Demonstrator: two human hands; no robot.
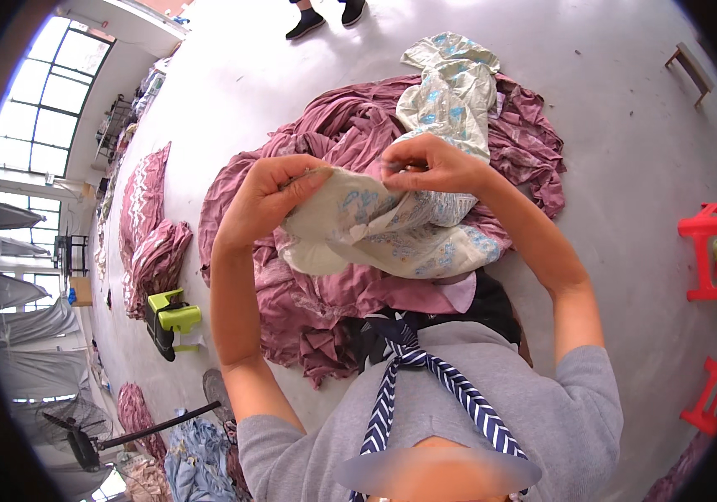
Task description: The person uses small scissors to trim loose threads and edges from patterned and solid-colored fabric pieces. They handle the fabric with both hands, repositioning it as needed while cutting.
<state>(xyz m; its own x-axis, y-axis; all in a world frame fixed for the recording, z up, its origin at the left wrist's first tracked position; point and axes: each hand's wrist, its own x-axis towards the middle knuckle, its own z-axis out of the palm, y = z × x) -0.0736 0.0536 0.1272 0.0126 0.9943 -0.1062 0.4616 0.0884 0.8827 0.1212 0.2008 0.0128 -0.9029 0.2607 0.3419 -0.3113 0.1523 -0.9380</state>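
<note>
A cream cloth with a blue floral print (388, 238) hangs between my hands, above my lap. At its upper left edge, my left hand (265, 199) is closed, the thumb and fingers pinching the fabric. My right hand (435, 166) is closed too, with thumb and forefinger together at the upper right edge of the same cloth. Whether a thread or other small thing is also in those fingers is too small to tell. Similar cream printed fabric (450, 88) stretches away behind my right hand, over a large heap of mauve cloth (317, 293).
Mauve patterned cloth (148, 201) lies on the floor at left, near a lime-green stool (179, 316). A standing fan (82, 448) and blue cloth (199, 456) are at lower left. Red stools (710, 243) stand at right. A person's dark shoes (306, 25) show at the far edge.
</note>
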